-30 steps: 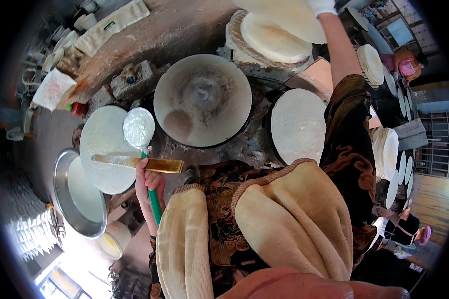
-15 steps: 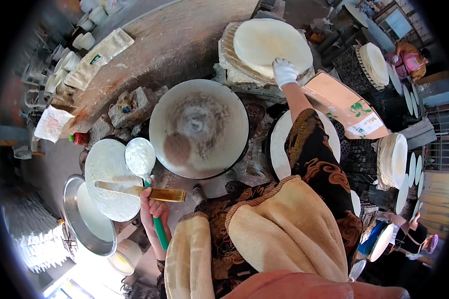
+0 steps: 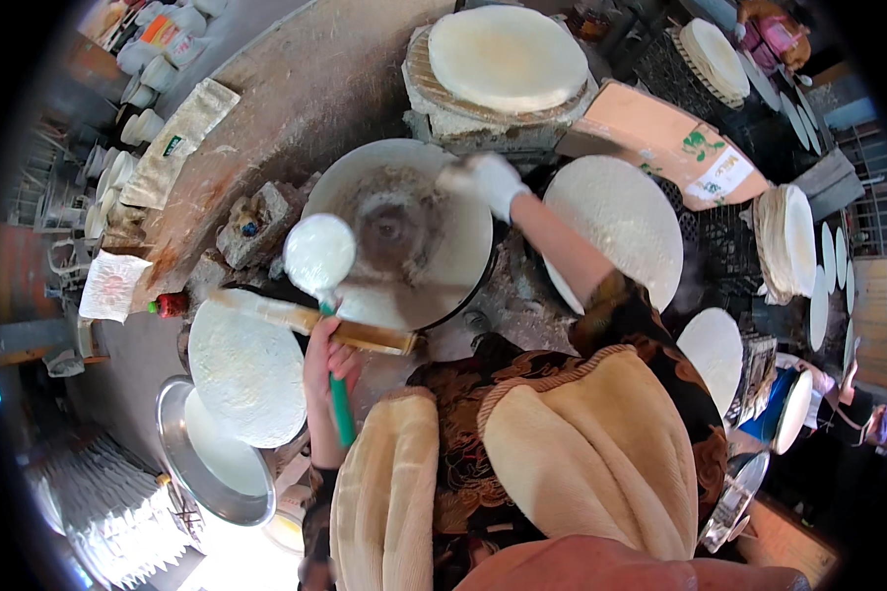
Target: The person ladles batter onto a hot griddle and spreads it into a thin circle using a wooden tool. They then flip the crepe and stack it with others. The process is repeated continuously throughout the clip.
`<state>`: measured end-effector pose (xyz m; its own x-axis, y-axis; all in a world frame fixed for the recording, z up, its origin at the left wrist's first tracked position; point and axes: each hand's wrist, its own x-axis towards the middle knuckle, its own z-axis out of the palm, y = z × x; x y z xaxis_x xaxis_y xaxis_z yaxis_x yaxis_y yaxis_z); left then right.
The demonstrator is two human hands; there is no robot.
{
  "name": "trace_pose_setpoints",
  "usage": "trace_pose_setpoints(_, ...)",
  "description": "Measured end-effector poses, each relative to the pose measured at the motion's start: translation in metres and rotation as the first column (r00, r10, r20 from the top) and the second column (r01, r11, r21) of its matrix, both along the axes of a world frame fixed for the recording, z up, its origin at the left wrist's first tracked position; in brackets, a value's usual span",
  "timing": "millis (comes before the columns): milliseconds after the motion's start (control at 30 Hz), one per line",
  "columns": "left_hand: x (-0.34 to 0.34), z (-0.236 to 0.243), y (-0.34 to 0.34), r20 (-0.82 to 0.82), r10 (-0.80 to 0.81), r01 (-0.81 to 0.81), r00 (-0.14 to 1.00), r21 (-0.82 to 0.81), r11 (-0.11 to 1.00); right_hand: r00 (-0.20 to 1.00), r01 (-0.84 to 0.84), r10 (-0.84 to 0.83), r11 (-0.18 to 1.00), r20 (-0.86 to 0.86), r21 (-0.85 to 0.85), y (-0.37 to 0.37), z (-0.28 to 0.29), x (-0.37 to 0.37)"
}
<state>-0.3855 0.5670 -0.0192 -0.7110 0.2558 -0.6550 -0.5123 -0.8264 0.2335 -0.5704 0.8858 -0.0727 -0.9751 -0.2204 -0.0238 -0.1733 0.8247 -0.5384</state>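
Observation:
My left hand is closed around the green handle of a ladle and a flat wooden strip. The ladle's round white bowl points away from me, over the left edge of a large round pan. Brown smudges mark the middle of the pan. My right hand, in a white glove, is over the pan's far right rim. It is smeared by motion, and I cannot make out whether the brownish blur at its fingertips is something held. Beyond lies a stack of round pale flatbreads.
Left of the pan is a white-coated round surface, beside a metal basin of white liquid. Another round pan bears a pale sheet at right. A cardboard piece stands behind it. Two people are at far right.
My right hand has left the flatbread stack and come nearer, over the pan. My left hand has brought the ladle and strip toward the pan. The whole view has shifted a little.

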Motion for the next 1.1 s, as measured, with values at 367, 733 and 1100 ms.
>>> trace_pose_setpoints(367, -0.085, -0.063, 0.053, -0.190, -0.594, 0.623, 0.782, 0.217, 0.751, 0.984, 0.167, -0.170, 0.984, -0.060, -0.055, -0.095, -0.040, 0.193)
trace_pose_setpoints(733, -0.130, -0.135, 0.134, -0.254, -0.722, 0.632, 0.644, -0.356, 0.689, 0.495, 0.798, -0.433, -0.115, 0.753, -0.591, -0.090, -0.082, 0.274)
trace_pose_setpoints(1100, -0.228, -0.102, 0.049, -0.071, -0.973, -0.685, -0.220, -0.698, 0.206, 0.542, 0.834, -0.637, 0.333, 0.548, -0.439, -0.073, -0.055, 0.294)
